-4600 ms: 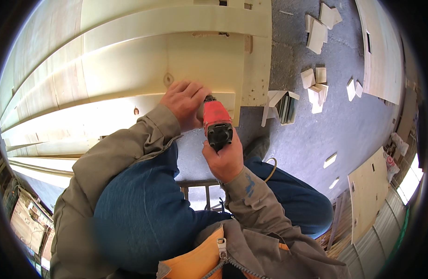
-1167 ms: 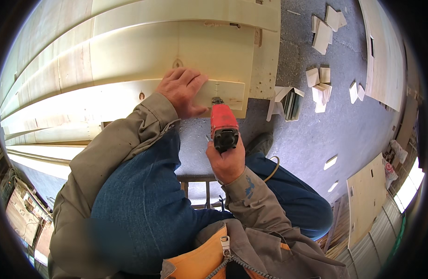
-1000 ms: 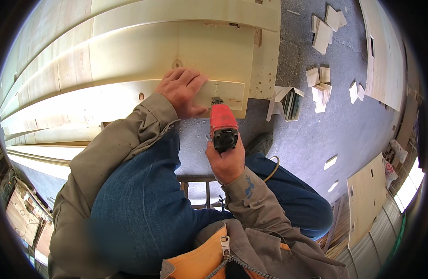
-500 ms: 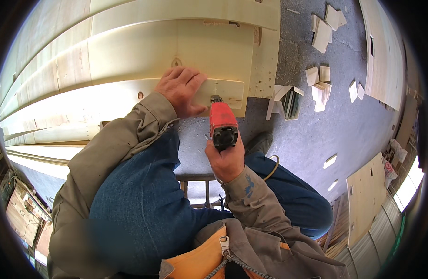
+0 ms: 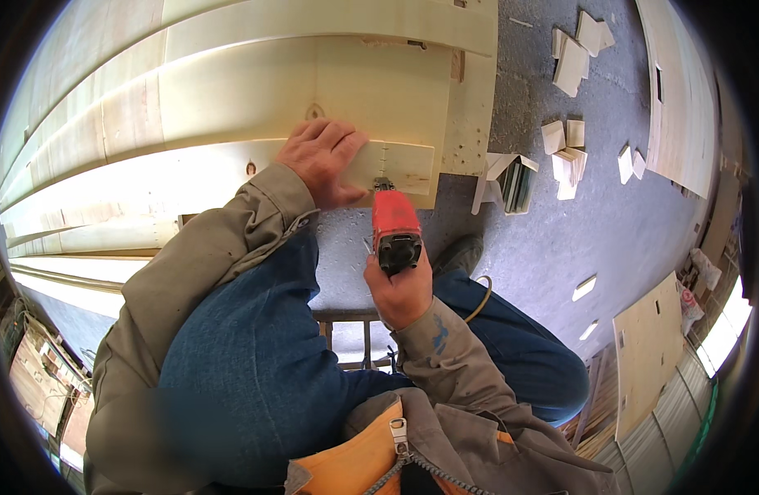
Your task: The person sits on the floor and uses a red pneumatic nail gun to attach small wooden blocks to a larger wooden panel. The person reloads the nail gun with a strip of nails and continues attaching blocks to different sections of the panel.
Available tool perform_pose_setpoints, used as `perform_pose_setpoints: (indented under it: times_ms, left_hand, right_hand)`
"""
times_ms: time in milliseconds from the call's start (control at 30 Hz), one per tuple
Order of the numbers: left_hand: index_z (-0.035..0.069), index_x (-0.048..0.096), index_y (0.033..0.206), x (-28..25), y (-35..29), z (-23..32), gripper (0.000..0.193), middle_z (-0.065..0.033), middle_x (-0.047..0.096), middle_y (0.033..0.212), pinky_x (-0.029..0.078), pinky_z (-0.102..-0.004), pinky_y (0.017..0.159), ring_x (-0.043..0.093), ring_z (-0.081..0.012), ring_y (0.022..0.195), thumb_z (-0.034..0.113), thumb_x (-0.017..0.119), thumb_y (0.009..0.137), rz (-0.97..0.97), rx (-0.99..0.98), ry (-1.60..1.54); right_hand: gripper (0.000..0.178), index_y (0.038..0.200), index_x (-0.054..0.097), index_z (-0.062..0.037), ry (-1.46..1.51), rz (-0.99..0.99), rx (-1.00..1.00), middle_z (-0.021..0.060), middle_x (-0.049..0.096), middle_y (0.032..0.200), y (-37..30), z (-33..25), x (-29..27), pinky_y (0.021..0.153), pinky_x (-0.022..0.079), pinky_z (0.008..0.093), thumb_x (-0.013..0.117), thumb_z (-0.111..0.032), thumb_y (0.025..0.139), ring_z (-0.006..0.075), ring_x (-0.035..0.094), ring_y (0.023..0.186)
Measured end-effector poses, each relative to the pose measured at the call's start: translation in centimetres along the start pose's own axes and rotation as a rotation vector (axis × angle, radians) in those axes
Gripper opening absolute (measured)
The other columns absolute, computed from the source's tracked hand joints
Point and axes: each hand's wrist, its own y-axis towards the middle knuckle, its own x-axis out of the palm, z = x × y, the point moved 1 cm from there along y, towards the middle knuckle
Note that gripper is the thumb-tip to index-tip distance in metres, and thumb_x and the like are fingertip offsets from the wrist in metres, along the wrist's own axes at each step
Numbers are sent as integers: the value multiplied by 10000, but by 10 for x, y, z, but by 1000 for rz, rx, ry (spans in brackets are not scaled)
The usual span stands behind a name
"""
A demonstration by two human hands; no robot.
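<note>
- Your red nail gun sits at the near edge of the narrow wooden board, by its right end; whether the nose touches, you cannot tell.
- Your right hand is wrapped around its handle.
- Your left hand lies palm down on the board, fingers slightly spread.
- Beside the panel, an open carton holds dark strips.

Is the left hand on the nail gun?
No, the left hand rests on the wooden board beside the red nail gun.
</note>
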Motion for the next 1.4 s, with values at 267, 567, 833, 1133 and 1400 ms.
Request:
perform_pose_setpoints:
  times_ms: [267, 567, 833, 1133, 1400]
  left_hand:
    - [84, 623, 1340, -2, 1, 3, 812, -109, 615, 1308, 447, -460, 1089, 574, -336, 1263, 335, 942, 637, 8, -4, 13]
    - [87, 627, 1333, 0, 2, 2, 802, -108, 616, 1299, 440, -462, 1094, 577, -334, 1245, 344, 938, 640, 11, 1, 13]
    - [87, 630, 1322, -1, 2, 3, 790, -109, 621, 1281, 446, -454, 1082, 581, -332, 1234, 340, 937, 639, 19, 9, 12]
    - [83, 632, 1319, -3, 3, 4, 784, -109, 624, 1275, 451, -450, 1074, 585, -324, 1227, 336, 933, 640, 4, -4, 17]
    - [98, 628, 1344, 0, 1, -1, 803, -124, 606, 1312, 447, -498, 1094, 565, -381, 1243, 421, 913, 666, -6, 2, -8]
  right_hand:
    - [570, 1335, 549, -20, 28, 12, 1, 211, 643, 1161, -7, 6, 3, 933, 534, 418, 752, -23, 803, 370, 672, 1036]
    - [506, 1312, 554, -3, 128, 28, 39, 174, 647, 1151, -7, 7, 8, 913, 535, 382, 730, -8, 838, 296, 670, 1011]
    - [377, 1223, 577, 2, -36, 76, -30, 159, 641, 1084, -5, -8, 10, 890, 532, 373, 722, -22, 876, 282, 663, 960]
    - [629, 1386, 505, 2, -55, 51, -34, 229, 636, 1181, -5, -4, 12, 926, 536, 423, 750, -34, 808, 388, 668, 1041]
    - [622, 1372, 516, -13, 2, -3, 68, 227, 625, 1191, -19, 0, 9, 934, 525, 443, 746, -42, 795, 412, 647, 1066]
